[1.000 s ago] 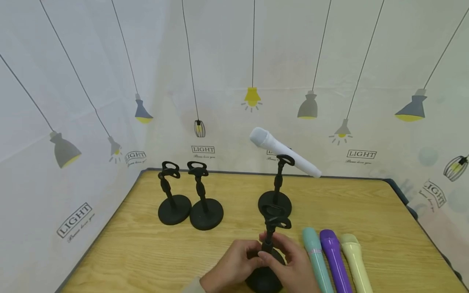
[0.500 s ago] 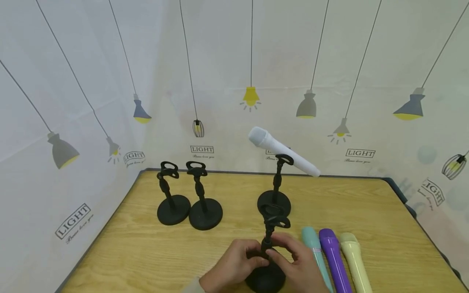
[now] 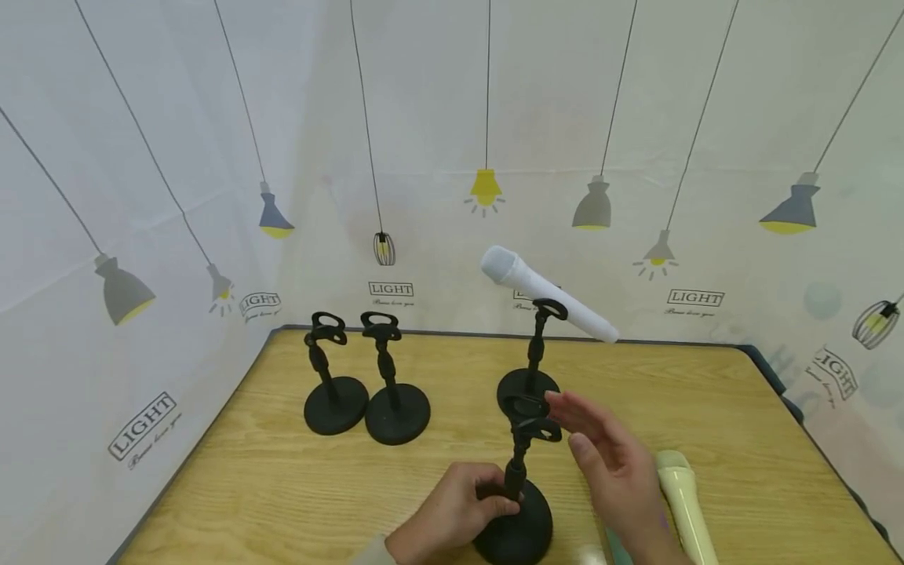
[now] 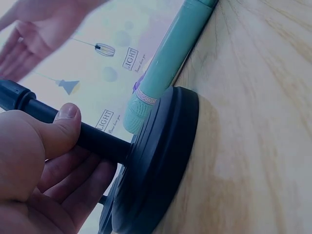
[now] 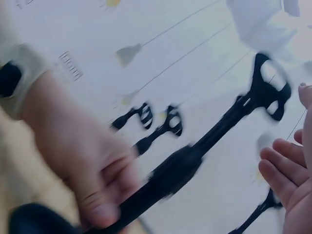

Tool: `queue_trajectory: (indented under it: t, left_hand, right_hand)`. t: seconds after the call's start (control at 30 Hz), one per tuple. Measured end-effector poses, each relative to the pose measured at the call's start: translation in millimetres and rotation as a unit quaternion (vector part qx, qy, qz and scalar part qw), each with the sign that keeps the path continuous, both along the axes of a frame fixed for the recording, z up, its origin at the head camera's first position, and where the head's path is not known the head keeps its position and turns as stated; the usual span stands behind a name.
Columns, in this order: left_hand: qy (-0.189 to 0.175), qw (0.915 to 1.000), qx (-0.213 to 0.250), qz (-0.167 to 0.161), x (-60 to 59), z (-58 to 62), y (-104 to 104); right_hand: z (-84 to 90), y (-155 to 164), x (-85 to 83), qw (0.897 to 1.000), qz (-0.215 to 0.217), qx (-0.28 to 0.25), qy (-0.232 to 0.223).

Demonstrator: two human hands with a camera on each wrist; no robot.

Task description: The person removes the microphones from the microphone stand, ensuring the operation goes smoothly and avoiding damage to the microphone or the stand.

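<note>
A person's left hand (image 3: 452,514) grips the post of a black round-based microphone stand (image 3: 519,502) at the near edge of the light wooden table (image 3: 247,479), its fingers curled round the post just above the base. The right hand (image 3: 614,471), fingers straight and relaxed, holds nothing beside the stand's clip and hides most of a mint-green microphone (image 4: 168,63) and all of the purple one seen earlier; only a pale yellow microphone (image 3: 681,502) shows beside it. The right wrist view is blurred. Half a second ago both hands held the post; the right has since let go and risen. A white microphone (image 3: 547,294) sits in a far stand.
</note>
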State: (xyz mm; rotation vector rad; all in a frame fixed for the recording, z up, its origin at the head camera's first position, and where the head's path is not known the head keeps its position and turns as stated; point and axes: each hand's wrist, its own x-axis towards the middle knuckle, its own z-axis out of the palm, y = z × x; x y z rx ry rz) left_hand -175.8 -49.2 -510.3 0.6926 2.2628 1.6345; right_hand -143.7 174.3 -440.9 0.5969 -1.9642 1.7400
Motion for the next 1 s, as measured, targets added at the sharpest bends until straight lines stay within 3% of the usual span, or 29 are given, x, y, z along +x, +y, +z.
queue_trajectory:
  t: [0.17,0.3,0.37,0.6,1.0]
  left_hand:
    - [-0.005,1.0,-0.006,0.004,-0.3,0.3,-0.5]
    - [-0.015,0.9998,-0.007,0.008,-0.4,1.3,0.1]
    - [-0.016,0.9998,-0.007,0.009,-0.3,1.5,0.6]
    - [-0.015,0.9999,-0.006,0.002,0.0,3.1,0.2]
    - [-0.024,0.9997,-0.008,0.003,0.7,3.6,0.1]
  right_hand:
    - [24.9,-1.0,-7.2,0.997,0.047,0.024,0.053]
    - [32.4,-4.7,-12.5,0.992,0.082,0.03,0.087]
    - [32.3,-6.0,-13.8,0.99,0.096,0.021,0.097]
    - [29.9,-7.9,-9.2,0.994,0.092,0.012,0.061]
    - [13.0,-9.8,-5.4,0.994,0.091,0.0,0.063]
